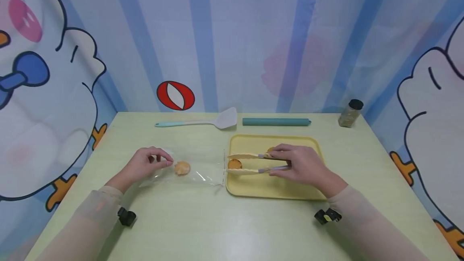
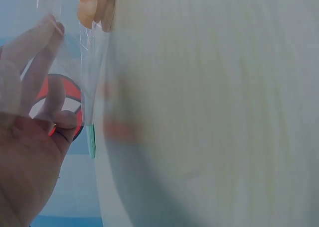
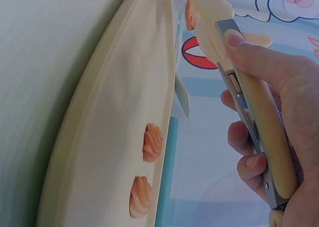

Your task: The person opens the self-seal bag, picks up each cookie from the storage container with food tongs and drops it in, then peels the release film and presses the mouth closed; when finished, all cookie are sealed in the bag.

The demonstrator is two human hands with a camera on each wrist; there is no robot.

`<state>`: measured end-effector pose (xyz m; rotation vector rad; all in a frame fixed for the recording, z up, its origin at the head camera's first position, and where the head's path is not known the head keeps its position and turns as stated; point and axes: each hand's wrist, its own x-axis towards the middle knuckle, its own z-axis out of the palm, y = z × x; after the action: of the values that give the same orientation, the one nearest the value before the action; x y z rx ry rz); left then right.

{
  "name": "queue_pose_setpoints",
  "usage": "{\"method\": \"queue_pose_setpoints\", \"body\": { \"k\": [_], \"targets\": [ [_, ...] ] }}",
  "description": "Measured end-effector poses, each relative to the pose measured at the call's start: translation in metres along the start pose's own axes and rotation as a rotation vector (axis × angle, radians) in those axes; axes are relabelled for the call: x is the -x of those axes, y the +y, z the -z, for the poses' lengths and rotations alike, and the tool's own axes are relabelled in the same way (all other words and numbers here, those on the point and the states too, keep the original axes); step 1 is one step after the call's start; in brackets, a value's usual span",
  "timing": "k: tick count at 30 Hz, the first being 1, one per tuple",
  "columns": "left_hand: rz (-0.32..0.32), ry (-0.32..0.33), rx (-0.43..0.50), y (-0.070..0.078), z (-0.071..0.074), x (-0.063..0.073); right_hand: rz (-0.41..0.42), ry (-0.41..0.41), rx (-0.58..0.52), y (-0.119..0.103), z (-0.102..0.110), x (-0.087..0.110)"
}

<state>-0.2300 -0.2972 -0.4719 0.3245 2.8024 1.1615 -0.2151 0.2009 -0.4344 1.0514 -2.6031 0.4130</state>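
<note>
My left hand pinches the edge of a clear plastic bag between thumb and fingers. Inside the bag lies a round golden cookie, also visible through the film in the left wrist view. My right hand grips tongs with cream heads and metal arms. A cookie sits between the tong heads, over the tray's left side beside the bag's open end. Two swirled cookies, one nearer and one farther, rest on the yellow tray; my right hand partly hides them in the head view.
Behind the bag lies a spatula with a pale blade and mint handle. A teal stick-shaped item lies behind the tray. At the back right corner stands a black-capped jar. A printed curtain borders the table's back.
</note>
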Motion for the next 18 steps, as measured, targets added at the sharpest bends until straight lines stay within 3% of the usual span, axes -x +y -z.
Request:
{"method": "queue_pose_setpoints", "body": {
  "k": [8, 18],
  "targets": [
    [0.002, -0.007, 0.013, -0.001, 0.000, 0.000, 0.035, -0.005, -0.035, -0.010, -0.013, -0.008],
    [-0.020, 0.014, 0.012, 0.001, 0.000, 0.002, 0.037, -0.038, -0.042, -0.028, -0.038, -0.040]
  ]
}}
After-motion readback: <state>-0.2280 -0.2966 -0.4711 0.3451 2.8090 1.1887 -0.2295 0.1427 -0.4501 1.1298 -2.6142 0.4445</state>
